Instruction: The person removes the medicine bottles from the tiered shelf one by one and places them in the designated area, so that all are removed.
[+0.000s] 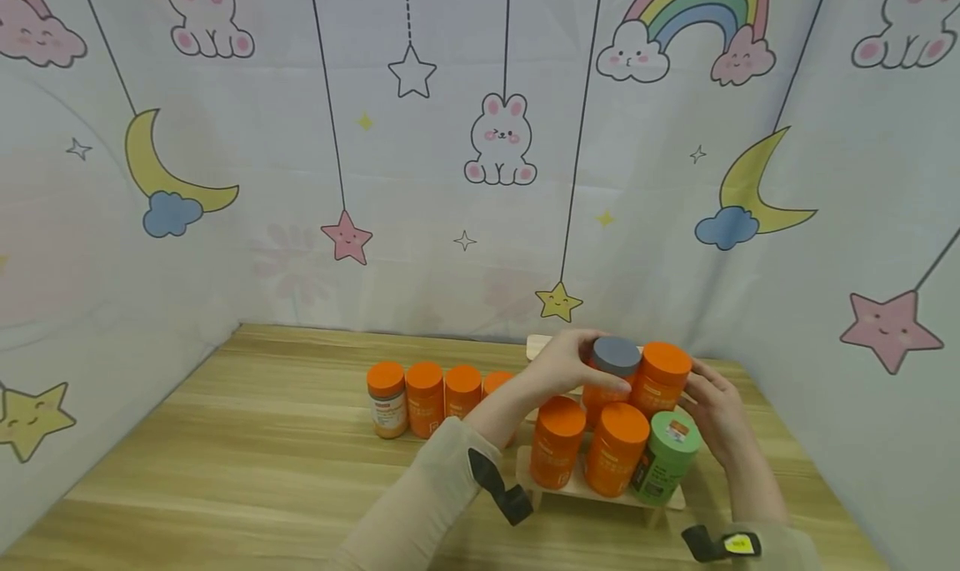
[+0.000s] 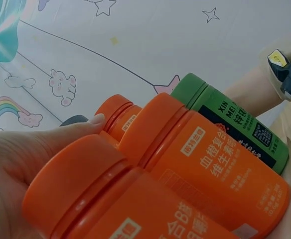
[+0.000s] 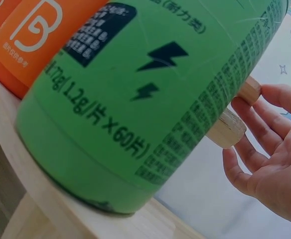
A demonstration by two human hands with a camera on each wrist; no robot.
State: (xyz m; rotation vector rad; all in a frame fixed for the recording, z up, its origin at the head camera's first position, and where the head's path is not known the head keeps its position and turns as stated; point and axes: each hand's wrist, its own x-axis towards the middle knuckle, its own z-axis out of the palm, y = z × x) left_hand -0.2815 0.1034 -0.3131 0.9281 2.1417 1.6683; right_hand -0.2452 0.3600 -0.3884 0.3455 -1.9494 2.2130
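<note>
My left hand (image 1: 566,361) holds an orange bottle with a grey lid (image 1: 617,356) on the upper tier of a small wooden rack (image 1: 592,489); its thumb lies across the front below the lid. Beside that bottle stands an orange-lidded bottle (image 1: 663,375). The lower tier bears two orange bottles (image 1: 557,446) and a green bottle (image 1: 666,458), which looms large in the right wrist view. My right hand (image 1: 716,408) is at the rack's right side, with curled fingers around its wooden bar ends (image 3: 227,128). The left fingers behind the grey-lidded bottle are hidden.
Several orange-lidded bottles (image 1: 425,400) stand in a row left of the rack, partly behind my left forearm. The leftmost bottle (image 1: 387,400) has a pale label. A wood-grain table (image 1: 225,454) lies beneath, with a printed cloth backdrop (image 1: 420,162) behind and at the sides.
</note>
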